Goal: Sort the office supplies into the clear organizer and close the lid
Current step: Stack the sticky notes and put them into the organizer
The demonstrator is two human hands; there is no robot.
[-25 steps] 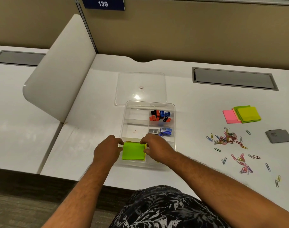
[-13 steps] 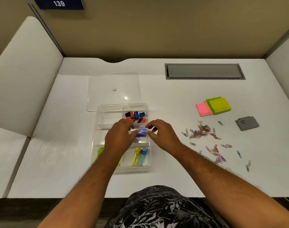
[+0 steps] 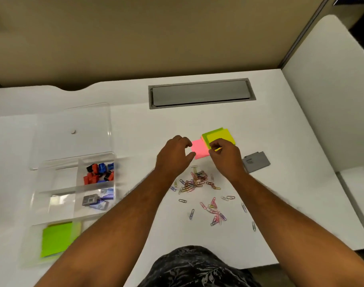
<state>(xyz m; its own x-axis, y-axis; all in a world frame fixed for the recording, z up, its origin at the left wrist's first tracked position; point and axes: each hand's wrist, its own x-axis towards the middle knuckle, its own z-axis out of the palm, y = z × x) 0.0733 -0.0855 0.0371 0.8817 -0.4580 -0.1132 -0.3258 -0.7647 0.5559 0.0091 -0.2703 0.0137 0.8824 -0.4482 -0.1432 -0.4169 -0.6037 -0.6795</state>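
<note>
Single head-worn camera, wide-angle, looked forward and steeply down from near edge of desk [image 3: 135, 131]. Sat close above both forearms. Faced partition wall [image 3: 135, 38] beyond far edge. No second view.

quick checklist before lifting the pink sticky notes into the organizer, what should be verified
1. Left hand at the pink sticky notes: ok, its fingers curl at the pad's left edge.
2. Right hand has a firm hold: cannot tell, its fingers cover where the pink pad meets the yellow-green pads.
3. Pink pad free of that stack: cannot tell, they overlap.
4. Clear organizer open: ok, lid lies behind it on the desk.
5. Compartment free: ok, the left middle one looks empty.
6. Path clear: ok, paper clips lie flat below the arms.
</note>
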